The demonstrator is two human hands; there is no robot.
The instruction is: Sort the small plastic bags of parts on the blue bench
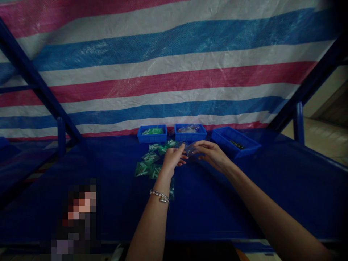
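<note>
Both hands meet over the blue table, in front of the bins. My left hand [173, 158], with a bracelet on its wrist, pinches a clear plastic bag [189, 149] between thumb and fingers. From the other side, my right hand [213, 154] has its bent fingers on the same bag. What the bag contains, if anything, I cannot make out. Several small green-tinted packets [150, 157] with pale strip-like pieces inside lie beside and under my left hand and forearm.
Along the back stand a blue bin [152, 139] of green packets, a second blue bin [190, 137] of clear bags and, at right, an angled blue bin [248, 150] with small dark pieces. A striped sheet [174, 79] hangs behind, between blue frame posts. A blurred-out patch covers the lower left.
</note>
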